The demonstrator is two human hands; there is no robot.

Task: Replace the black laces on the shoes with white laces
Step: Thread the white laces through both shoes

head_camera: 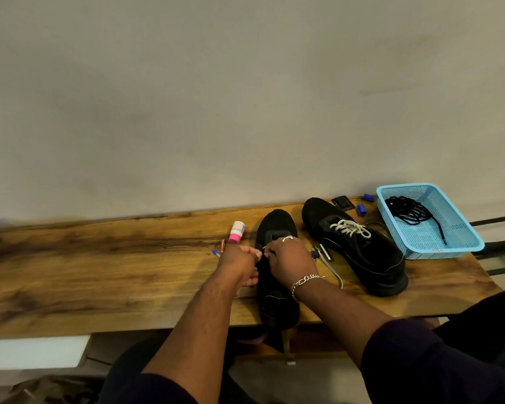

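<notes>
Left hand (241,262), right hand (286,258) — fingers curled, pinching; fingertips nearly touching.

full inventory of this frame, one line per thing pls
shoe under hands: 1, black, bench centre, heel over the front edge
laced shoe: 1, black, white lace in, to the right
black laces: bundle, in the basket
basket: 1, light blue, bench right end
bottle: 1, white and pink, left of the centre shoe
pens: 2, small, beside the bottle
blue caps: 2, by the wall
black flat item: 1, behind the laced shoe
metal tool: 1, between the shoes, kind unclear
bench: 1, wood
left hand: pinches a white lace at the centre shoe
right hand: pinches the same lace; ring, chain bracelet
</notes>
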